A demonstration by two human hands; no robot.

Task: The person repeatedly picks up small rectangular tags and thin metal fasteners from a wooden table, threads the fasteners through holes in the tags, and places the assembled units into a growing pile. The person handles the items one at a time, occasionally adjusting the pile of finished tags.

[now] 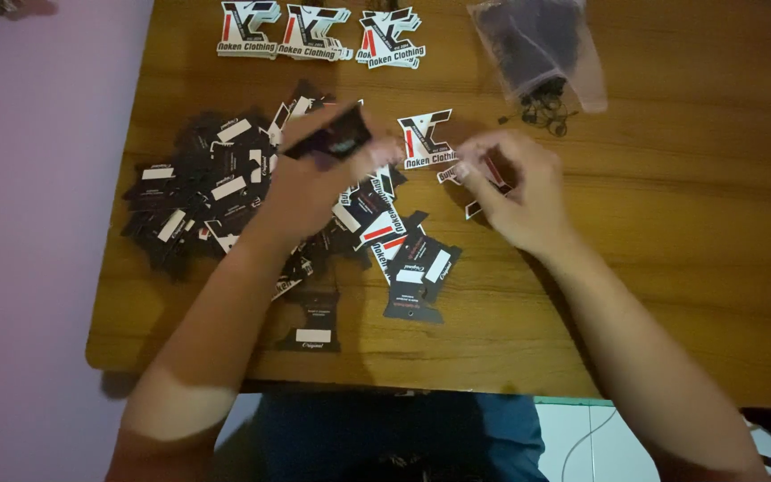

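Left hand [310,183] (black tag [332,141]) over table [671,250]

Bare forearms — no sleeves, rings or watch (none showing) — above dark blue trousers [403,437].

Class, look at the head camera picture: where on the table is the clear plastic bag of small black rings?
The clear plastic bag lies at the far right of the wooden table, right of the three tag stacks, beyond the right hand.

Tag [485,183] half hidden under right hand [515,183]
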